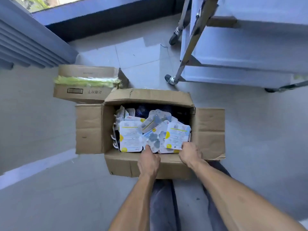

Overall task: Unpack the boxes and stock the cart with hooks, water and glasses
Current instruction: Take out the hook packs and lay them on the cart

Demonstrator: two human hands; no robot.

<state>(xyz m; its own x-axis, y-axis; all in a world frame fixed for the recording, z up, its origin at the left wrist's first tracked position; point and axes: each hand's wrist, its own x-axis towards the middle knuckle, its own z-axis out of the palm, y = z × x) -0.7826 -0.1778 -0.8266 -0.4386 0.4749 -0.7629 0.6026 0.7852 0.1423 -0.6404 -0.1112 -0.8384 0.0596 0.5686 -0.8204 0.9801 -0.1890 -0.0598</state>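
While both hands reach into open cardboard box | left hand pinches hook packs | right hand grips hook pack | cart nearby

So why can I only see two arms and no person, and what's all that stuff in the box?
The camera sits on the person's head and looks down, so you see just their own arms, and their legs below. There is only this one picture, taken from up there.

On the grey floor stands an open brown cardboard box with its flaps folded out. It is full of flat white and yellow packets of hooks, piled loosely.

The left hand reaches over the near edge, thumb on one packet. The right hand has its fingers curled round the edge of another packet.

Behind is a second, closed cardboard box with a green strip across it. At the top right is the shiny metal cart on wheels, waiting to be filled.
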